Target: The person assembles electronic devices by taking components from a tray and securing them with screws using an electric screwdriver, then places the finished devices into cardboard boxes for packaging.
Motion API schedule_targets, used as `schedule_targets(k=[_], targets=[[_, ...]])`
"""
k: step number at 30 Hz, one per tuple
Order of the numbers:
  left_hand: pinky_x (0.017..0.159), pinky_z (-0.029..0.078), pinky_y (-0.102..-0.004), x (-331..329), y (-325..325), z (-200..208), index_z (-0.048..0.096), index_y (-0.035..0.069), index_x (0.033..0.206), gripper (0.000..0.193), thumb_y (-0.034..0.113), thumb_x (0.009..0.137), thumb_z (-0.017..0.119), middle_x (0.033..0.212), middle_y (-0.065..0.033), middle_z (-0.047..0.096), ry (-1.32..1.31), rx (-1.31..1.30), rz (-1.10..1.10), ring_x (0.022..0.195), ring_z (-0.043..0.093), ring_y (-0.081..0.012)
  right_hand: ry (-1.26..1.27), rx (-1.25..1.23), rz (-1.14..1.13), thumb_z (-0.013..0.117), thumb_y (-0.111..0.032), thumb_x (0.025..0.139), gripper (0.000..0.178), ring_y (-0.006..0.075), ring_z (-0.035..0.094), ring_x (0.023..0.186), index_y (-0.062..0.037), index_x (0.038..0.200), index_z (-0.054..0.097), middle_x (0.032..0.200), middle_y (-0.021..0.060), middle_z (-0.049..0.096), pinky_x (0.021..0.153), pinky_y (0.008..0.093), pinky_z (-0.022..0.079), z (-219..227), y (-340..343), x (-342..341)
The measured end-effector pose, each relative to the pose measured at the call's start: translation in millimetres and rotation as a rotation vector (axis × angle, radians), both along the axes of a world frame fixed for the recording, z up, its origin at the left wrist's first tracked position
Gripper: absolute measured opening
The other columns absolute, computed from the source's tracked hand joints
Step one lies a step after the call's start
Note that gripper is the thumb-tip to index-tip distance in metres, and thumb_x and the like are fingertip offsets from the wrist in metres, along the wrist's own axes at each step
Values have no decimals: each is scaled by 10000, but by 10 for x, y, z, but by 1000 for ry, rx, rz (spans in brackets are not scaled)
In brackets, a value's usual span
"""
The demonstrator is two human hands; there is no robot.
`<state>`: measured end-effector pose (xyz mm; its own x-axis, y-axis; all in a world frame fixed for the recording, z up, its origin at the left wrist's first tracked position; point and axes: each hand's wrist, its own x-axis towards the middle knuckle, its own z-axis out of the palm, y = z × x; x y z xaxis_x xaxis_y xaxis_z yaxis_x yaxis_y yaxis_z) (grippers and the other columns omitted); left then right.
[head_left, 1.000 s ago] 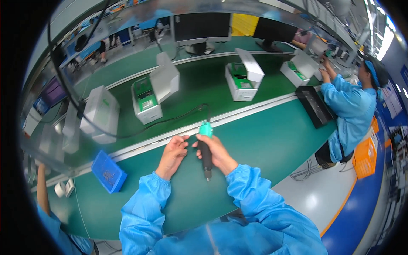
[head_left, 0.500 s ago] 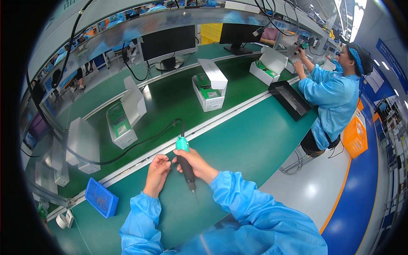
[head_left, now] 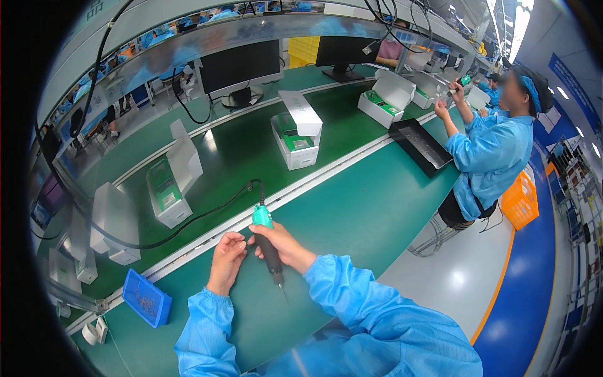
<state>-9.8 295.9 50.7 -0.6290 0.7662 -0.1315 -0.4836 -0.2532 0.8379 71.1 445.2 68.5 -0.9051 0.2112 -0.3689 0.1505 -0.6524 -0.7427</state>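
Observation:
My right hand (head_left: 286, 247) is wrapped round an electric screwdriver (head_left: 270, 254) with a black body and a teal end. Its thin bit slants down toward me above the green worktop (head_left: 352, 220); a black cable leaves the teal end. Just left of the tool, my left hand (head_left: 226, 262) is raised with thumb and fingertips pinched together. Whatever those fingertips hold, if anything, is too small to make out. To the left of that hand sits a blue tray (head_left: 164, 308) with small loose parts, perhaps screws, in it.
Open white boxes, including a left one (head_left: 174, 217) and a middle one (head_left: 303, 158) with green contents, stand on the green belt (head_left: 239, 147) beyond a metal rail. A black tray (head_left: 433, 164) lies at the right near a co-worker (head_left: 493, 141). Monitors (head_left: 242, 66) stand behind.
The whole view has shifted slightly, so the scene sits a little further left. My hands keep their grip and pose. The co-worker's hands, with a teal-ended tool, have risen away from the boxes.

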Motion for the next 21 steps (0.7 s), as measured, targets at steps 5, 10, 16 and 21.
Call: schedule_targets(k=[5, 10, 16, 21], targets=[[715, 407, -218, 8, 35, 7, 531, 91, 974, 185, 25, 818, 604, 939, 13, 537, -25, 11, -11, 827, 498, -77, -12, -1, -3, 648, -278, 789, 403, 147, 532, 464, -31, 1005, 413, 771, 97, 562, 406, 264, 469, 4, 33, 17], [714, 413, -220, 21, 43, 33, 529, 85, 977, 188, 18, 817, 601, 947, 8, 539, -27, 6, -6, 827, 504, -79, -21, -9, 5, 649, -280, 790, 395, 148, 530, 461, -38, 999, 417, 769, 94, 560, 405, 266, 467, 30, 40, 21], [715, 415, -216, 35, 70, 56, 521, 85, 983, 198, 13, 815, 598, 948, 5, 535, -11, 5, -17, 824, 508, -81, -14, 10, 27, 646, -301, 797, 423, 149, 534, 490, -22, 1007, 408, 798, 103, 566, 437, 274, 468, 54, 70, 44], [720, 418, -215, 42, 93, 53, 519, 83, 981, 196, 11, 815, 595, 943, 5, 532, -10, -1, -18, 830, 509, -81, -18, 29, 31, 644, -304, 798, 423, 148, 537, 497, -19, 1007, 411, 792, 100, 566, 441, 275, 473, 49, 101, 51]])
